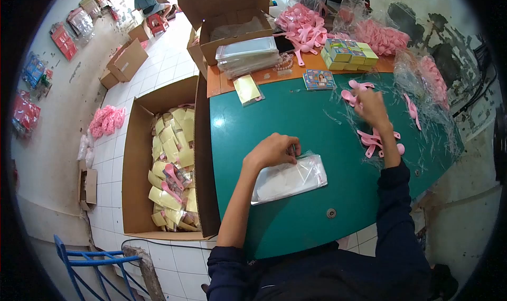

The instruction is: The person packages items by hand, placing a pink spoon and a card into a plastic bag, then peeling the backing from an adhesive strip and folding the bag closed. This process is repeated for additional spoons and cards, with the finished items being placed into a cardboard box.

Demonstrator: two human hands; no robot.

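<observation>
at a green table (pixel 264 116) seen from above, the step in hand has the person's two bare hands working well apart. the left hand (pixel 273 150) rests at the upper edge of a stack of clear plastic sleeves (pixel 293 182), which lies flat and slightly slanted near the middle of the table. its thumb and fingers are bent close together, with shiny film beside the tips, but whether they pinch a sleeve cannot be told. the right hand (pixel 371 110) reaches to the far right side, over loose pink spoons (pixel 360 84); its fingers are curled inward rather than spread, and the hand hides whether they grip one. more pink spoons lie just below that hand, among thin plastic scraps. as a judgement, handling one spoon here calls for a narrow pinch that leaves its neighbours behind, and handling one sleeve calls for light fingertips, since the thin layers may cling together. a small stack of printed cards (pixel 319 80) lies near the table's far edge, with a yellow card (pixel 246 90) to its left. on the floor beside the table, a tall open cardboard box (pixel 132 174) holds many yellow cards in clear plastic, with pink spoons on top.
</observation>
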